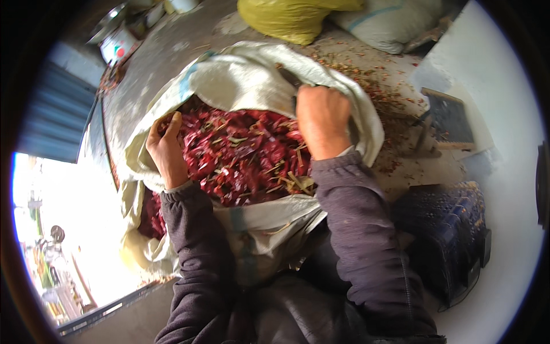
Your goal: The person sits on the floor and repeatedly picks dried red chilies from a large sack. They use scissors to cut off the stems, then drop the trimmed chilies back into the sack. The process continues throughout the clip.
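A large white woven sack (240,81) stands before me with its mouth spread wide. Dark red dried chili peppers (245,159) fill it, mixed with stems and bits of dry leaf. At the left of the opening, my left hand (165,150) has its thumb raised beside curled fingers; dark red shows between them, but I cannot tell whether it holds a pepper. My right hand (324,118) makes a fist over the right side of the opening. A dark, blurred tool (288,76) sticks out of that fist towards the sack's far side; its exact kind is unclear.
Behind the sack lie a yellow sack (283,19) and another white sack (386,26). Chili scraps (382,99) litter the floor at right, near a dark framed board (451,118). A dark plastic crate (442,241) sits by the white wall (511,172). A white bucket (118,45) stands far left.
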A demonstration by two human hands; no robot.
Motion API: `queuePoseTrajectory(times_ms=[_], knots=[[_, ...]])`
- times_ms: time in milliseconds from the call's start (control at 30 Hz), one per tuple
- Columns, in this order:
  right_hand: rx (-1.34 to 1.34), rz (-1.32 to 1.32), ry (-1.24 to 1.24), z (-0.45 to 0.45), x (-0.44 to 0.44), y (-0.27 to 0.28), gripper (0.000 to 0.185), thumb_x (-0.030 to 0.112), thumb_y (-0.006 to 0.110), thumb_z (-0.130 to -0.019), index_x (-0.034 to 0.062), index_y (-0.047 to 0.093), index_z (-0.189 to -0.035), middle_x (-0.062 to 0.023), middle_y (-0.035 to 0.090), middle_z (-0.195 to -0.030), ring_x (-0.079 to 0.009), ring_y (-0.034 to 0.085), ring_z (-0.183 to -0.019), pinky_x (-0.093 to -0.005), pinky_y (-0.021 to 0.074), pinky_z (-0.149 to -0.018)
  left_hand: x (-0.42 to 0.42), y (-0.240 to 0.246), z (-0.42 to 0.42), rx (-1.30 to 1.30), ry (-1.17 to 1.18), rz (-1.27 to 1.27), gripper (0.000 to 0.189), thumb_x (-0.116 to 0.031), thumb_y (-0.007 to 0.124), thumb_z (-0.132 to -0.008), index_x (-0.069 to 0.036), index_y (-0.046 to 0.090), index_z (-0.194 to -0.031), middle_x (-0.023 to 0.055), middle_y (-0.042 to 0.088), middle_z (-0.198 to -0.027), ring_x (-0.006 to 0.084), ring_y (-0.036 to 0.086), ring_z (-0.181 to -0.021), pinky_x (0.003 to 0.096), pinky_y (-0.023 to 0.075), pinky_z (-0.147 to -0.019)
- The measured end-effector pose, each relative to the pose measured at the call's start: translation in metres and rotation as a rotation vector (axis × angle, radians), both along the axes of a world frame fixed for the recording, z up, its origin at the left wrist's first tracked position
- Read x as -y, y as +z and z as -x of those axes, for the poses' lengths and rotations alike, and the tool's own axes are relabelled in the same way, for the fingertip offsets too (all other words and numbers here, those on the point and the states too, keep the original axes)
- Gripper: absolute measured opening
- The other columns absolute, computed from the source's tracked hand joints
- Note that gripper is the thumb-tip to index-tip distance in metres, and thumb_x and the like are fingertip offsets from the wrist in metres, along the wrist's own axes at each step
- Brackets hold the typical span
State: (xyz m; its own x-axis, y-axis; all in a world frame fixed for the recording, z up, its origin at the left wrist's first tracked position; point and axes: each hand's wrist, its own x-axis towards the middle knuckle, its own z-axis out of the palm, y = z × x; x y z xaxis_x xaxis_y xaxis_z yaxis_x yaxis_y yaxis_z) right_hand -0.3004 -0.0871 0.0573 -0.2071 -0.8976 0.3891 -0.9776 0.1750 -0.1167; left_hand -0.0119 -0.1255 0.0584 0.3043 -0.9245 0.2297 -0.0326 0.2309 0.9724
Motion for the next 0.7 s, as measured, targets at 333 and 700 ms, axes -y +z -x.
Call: queuePoseTrajectory(times_ms=[333,700], knots=[[0.272,0.405,0.466,-0.049,-0.017,0.015,0.013,0.012,0.068,-0.087,0.0109,0.069,-0.074,-0.0095,0.068,-0.068,-0.0271,0.07,-0.061,-0.0399,0.0541,-0.054,0.0,-0.04,-0.061,1.034,-0.162,-0.204,0.035,-0.018,0.081,-0.083,-0.006,0.076,-0.115,0.0149,0.076,-0.099,0.0245,0.072,-0.088,0.035,0.0549,-0.083],[0.829,-0.01,0.7,-0.101,-0.04,-0.001,0.025,0.028,0.074,-0.092,0.0041,0.076,-0.099,-0.0156,0.075,-0.086,-0.0291,0.073,-0.074,-0.0382,0.0559,-0.066,-0.065,0.011,-0.054,-0.413,-0.197,-0.06,0.011,-0.009,0.064,-0.1,-0.007,0.066,-0.11,0.0024,0.067,-0.085,0.0101,0.057,-0.065,0.0245,0.0419,-0.054]])
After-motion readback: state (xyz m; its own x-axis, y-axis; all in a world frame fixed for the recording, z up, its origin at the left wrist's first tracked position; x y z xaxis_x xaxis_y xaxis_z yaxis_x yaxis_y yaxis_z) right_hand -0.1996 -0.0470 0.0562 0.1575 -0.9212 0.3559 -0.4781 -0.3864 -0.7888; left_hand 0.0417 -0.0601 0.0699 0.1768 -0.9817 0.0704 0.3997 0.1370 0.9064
